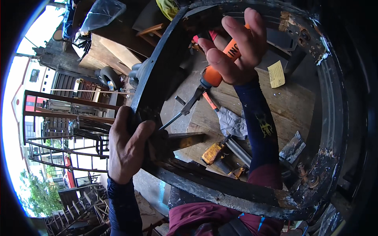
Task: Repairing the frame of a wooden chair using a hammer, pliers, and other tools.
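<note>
My left hand (129,147) is closed around the left corner of a large dark frame (232,192) with rounded corners, chipped paint, rust and bolts. The thumb presses near the inner edge. Inside the frame's opening, my right hand (242,55) holds a tool with an orange handle (214,75), its fingers partly curled round the grip. From the handle a dark metal shaft (193,101) slants down to the left, and a thin rod (171,122) continues toward the frame's side by my left hand. The rod's far end is hidden, so the tool's exact kind is unclear.
Below the frame, a wooden surface (291,106) holds a grey-white cloth (232,122), a worn yellow tool (213,152), metal bars (238,151) and a yellow printed sheet (276,74). Tyres (109,76), boards (114,51) and metal racks (67,151) stand at the left.
</note>
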`<state>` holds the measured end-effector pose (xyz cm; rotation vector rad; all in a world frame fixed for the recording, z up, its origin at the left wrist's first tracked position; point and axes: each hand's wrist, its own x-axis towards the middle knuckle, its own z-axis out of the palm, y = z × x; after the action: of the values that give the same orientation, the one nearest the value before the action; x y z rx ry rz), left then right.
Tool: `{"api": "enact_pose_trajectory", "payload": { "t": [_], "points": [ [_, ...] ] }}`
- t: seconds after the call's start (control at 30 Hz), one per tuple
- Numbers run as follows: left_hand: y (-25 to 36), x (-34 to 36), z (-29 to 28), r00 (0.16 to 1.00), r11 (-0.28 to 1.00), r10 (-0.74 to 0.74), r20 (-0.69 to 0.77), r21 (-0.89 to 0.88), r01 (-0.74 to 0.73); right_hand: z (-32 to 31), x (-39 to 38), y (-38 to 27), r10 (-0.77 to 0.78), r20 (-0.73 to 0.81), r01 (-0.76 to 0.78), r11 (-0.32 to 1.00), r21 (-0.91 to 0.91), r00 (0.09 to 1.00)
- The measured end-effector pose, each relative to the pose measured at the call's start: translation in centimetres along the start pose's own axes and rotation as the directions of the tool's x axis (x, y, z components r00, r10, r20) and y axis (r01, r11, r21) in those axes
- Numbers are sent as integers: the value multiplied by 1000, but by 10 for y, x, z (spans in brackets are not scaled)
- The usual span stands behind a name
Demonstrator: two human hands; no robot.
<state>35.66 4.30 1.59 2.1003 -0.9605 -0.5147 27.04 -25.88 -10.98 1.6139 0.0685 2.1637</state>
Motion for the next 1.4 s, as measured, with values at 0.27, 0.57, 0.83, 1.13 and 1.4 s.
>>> {"api": "enact_pose_trajectory", "payload": {
  "t": [0.27,0.57,0.83,1.13,1.4],
  "points": [
    [2,1,1,998,996,-52,-24,67,53,30,41,-32,128,-186,-90,976,200,974],
    [6,-2,4,997,997,-74,-4,-25,74,27,73,-21,71,-148,-60,995,83,986],
    [6,-4,5,998,998,-66,-14,-11,66,0,83,-14,-20,190,-39,953,302,982],
    [3,-1,1,1000,999,-30,3,39,29,-19,89,-15,-25,516,-163,935,316,856],
    [-3,2,-2,999,999,-35,-12,26,35,-27,80,-17,-171,846,-175,939,295,505]
  ]
}}
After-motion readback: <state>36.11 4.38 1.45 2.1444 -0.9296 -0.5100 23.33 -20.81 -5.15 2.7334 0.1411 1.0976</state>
